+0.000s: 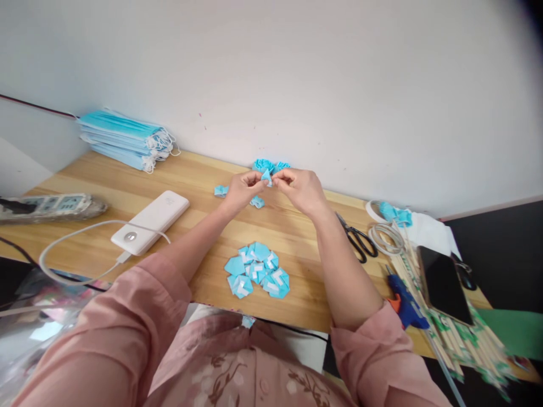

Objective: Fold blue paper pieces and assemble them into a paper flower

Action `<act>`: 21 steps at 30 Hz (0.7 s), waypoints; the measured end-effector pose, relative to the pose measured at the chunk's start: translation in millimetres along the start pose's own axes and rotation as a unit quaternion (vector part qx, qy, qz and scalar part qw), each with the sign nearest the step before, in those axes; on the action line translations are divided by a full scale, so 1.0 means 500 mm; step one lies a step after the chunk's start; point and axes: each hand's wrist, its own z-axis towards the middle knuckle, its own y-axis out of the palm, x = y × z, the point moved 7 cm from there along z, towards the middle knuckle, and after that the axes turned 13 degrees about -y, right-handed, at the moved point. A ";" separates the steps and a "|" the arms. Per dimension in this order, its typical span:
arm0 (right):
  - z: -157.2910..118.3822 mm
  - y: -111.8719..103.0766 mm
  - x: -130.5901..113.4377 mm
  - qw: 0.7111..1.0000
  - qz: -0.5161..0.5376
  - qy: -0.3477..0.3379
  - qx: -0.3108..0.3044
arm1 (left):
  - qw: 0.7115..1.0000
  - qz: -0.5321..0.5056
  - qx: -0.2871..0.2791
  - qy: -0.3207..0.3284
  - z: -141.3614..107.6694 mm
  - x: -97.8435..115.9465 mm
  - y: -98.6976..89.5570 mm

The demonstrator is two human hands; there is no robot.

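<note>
Between the fingertips of both hands is a small folded light-blue piece (266, 176), pointed at the top. My left hand (246, 189) pinches its left side. My right hand (299, 189) pinches at its right edge. Just behind it, against the wall, sit ruffled blue rosettes (263, 165). Small folded blue pieces lie around my left hand, one folded piece (220, 191) to its left and another (257, 201) below it. Nearer to me is a loose pile of flat folded blue pieces (257, 270), several with white strips on them.
A stack of blue face masks (123, 135) stands at the back left, a white power bank (150, 222) with its cable before it. To the right lie scissors (360, 240), tape rolls (387, 238), a blue glue gun (405, 299), a phone (444, 285) and wrapped sticks (470, 347).
</note>
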 end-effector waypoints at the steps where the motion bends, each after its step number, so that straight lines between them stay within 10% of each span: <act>1: 0.000 0.000 -0.001 1.000 0.001 -0.001 -0.003 | 1.000 -0.002 0.001 -0.001 0.000 0.000 0.000; 21: -0.002 -0.010 -0.019 0.998 -0.059 0.013 0.000 | 1.000 0.001 -0.005 -0.003 -0.001 0.002 0.002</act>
